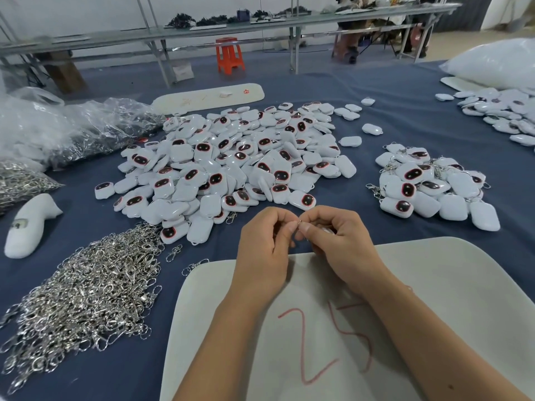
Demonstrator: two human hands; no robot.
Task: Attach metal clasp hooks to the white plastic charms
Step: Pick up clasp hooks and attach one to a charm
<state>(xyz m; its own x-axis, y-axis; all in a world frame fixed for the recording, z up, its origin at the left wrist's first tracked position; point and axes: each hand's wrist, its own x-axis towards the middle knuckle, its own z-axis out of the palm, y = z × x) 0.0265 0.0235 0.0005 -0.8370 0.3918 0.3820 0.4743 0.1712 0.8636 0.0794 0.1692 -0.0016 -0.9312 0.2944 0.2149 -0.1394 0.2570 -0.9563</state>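
head: both hands, left hand (262, 247) and right hand (333, 238), pinching small metal ring (298, 224) between fingertips.

left hand (265, 244) and right hand (337, 241) together, fingers (292, 227) curled, pinching

Big loose heap of white charms (231, 166) with dark red-rimmed oval faces sits mid-bench, lying every which way. Silver clasp hooks (86, 290) are piled near-left. A smaller charm pile (431, 186), right, has hooks visibly on some pieces.
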